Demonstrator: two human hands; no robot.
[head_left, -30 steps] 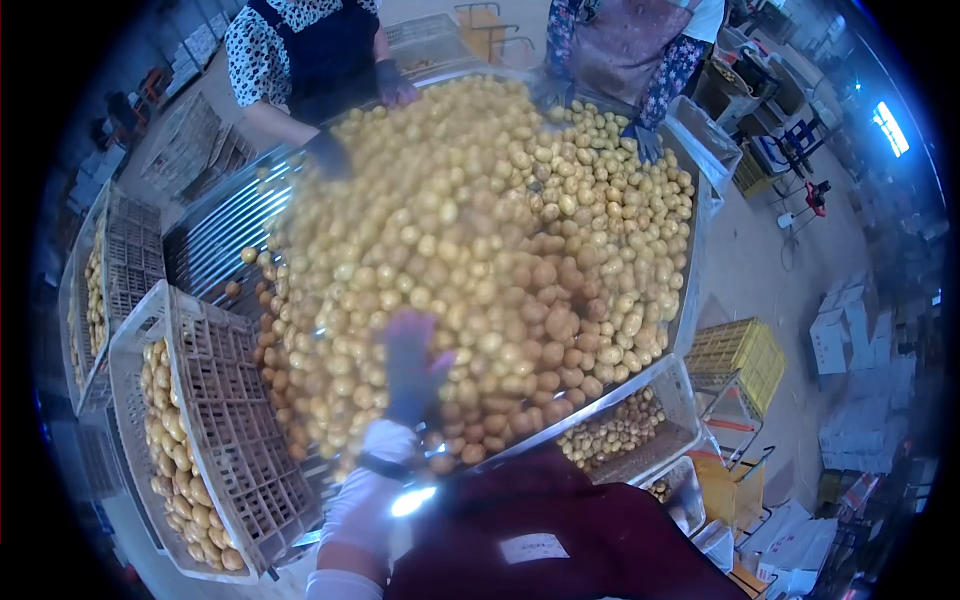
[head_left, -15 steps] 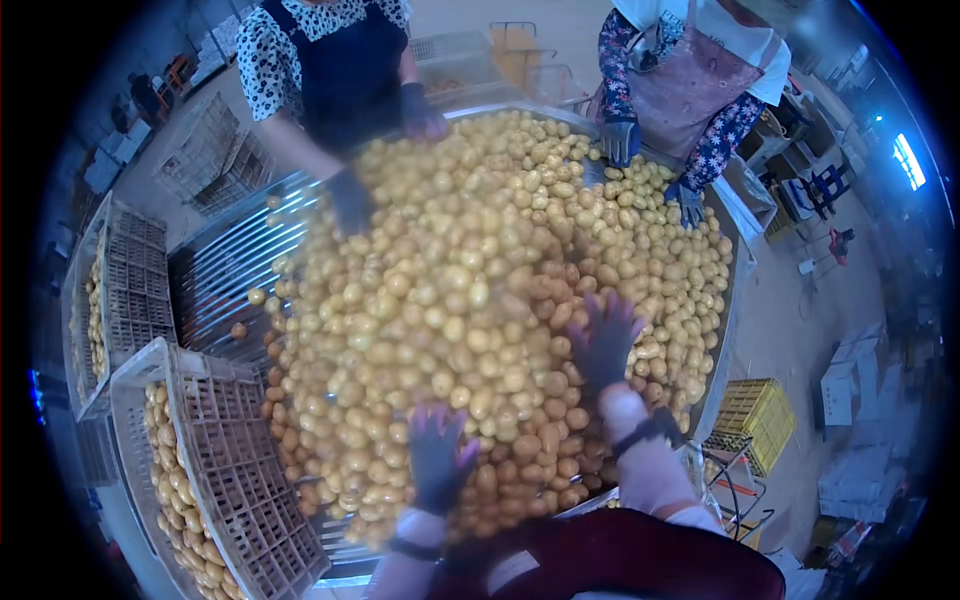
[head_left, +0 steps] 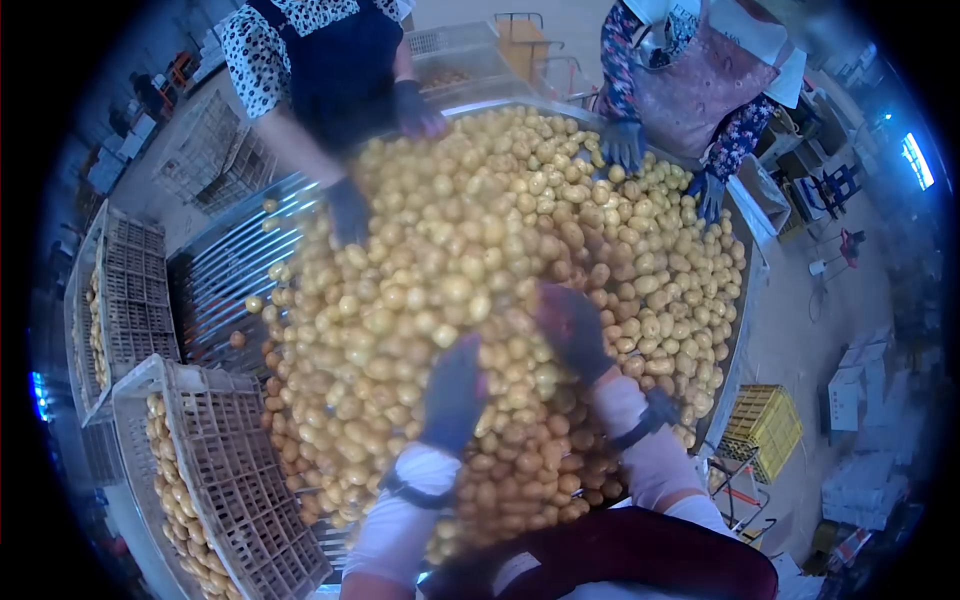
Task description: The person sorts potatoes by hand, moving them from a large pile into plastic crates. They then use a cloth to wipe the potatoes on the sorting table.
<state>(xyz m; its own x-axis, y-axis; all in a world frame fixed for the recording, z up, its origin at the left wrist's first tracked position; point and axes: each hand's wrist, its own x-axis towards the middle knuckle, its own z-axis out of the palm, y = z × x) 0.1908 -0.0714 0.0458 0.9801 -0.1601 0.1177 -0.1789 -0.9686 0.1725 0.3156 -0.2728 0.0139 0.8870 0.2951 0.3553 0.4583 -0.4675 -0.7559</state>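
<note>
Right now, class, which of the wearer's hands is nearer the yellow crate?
The right. The right hand is over the potatoes, left of the yellow crate; the left hand is farther left.

Six hands (head_left: pixel 455 398), countless potatoes (head_left: pixel 400 320), two filled left-side crates (head_left: pixel 240 468)

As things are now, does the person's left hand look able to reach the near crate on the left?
Probably yes: from the left hand to the near crate, the way over the potatoes looks free, with no other hand between.

Potatoes (head_left: pixel 456 290) are yellow-brown, and one sleeve (head_left: pixel 252 62) spotted black-on-white.
</note>
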